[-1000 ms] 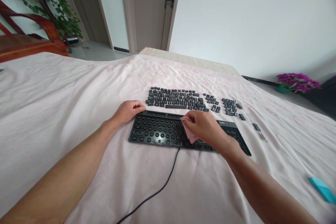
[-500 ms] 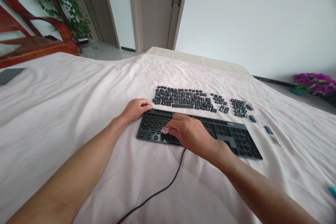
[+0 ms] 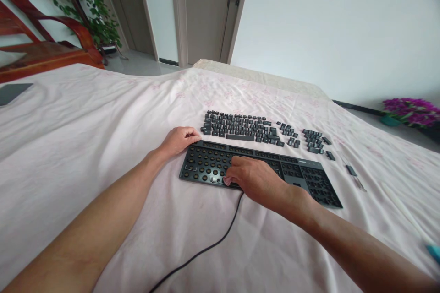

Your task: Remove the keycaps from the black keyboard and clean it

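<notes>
A black keyboard base (image 3: 206,163), stripped of its keycaps, lies on the pink sheet. My left hand (image 3: 180,139) rests at its far left corner, fingers closed against the edge. Over the middle of the base, my right hand (image 3: 252,174) pinches a small pink cloth (image 3: 227,180) and presses it to the near edge, where the space bar sits on a keyboard. That hand hides part of the switches. Beyond the base, loose black keycaps (image 3: 240,124) lie in rows, with the space bar keycap (image 3: 239,137) among them.
A keycap puller (image 3: 351,170) lies on the right. Farther right is a pale stick with a teal end (image 3: 433,253). The keyboard's cable (image 3: 206,249) runs toward me. A dark flat object (image 3: 13,93) sits at the far left.
My right hand has slid the cloth right and slightly nearer along the base's near edge. My left hand stays at the corner.
</notes>
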A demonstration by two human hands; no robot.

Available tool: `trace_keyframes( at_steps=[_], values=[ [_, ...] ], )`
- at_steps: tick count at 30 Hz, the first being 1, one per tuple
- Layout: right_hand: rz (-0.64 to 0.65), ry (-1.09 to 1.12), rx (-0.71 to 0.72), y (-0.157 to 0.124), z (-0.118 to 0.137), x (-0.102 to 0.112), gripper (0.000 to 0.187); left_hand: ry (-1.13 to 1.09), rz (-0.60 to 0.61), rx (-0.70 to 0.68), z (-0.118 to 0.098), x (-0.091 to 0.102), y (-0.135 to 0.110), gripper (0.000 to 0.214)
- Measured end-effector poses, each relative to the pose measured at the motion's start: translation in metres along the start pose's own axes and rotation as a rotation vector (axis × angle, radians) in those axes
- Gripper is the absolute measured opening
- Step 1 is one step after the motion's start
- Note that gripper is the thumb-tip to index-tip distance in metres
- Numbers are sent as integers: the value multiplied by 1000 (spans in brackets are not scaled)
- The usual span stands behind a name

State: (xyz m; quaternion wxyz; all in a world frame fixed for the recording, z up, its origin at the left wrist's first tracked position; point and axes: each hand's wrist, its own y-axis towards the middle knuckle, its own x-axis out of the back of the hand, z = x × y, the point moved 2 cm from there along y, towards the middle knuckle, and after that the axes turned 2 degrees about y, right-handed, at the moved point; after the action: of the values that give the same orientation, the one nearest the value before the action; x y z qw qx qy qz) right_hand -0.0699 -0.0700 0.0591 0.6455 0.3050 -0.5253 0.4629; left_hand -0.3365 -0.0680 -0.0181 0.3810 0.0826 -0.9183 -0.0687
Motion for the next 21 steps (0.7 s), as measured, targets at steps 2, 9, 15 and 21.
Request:
trace_keyframes(
  at_steps=[2, 9, 15, 21],
  values=[
    [11, 6, -36, -16, -12, 3, 21, 2, 4, 3, 1, -1, 1, 35],
    [14, -7, -94, -68, -50, 6, 20, 5, 4, 19, 5, -2, 1, 36],
    [31, -43, -139, -99, -74, 11, 20, 18, 2, 32, 6, -2, 1, 35],
    [9, -58, -230, -113, -72, 23, 21, 37, 10, 57, 5, -2, 0, 38]
  ],
)
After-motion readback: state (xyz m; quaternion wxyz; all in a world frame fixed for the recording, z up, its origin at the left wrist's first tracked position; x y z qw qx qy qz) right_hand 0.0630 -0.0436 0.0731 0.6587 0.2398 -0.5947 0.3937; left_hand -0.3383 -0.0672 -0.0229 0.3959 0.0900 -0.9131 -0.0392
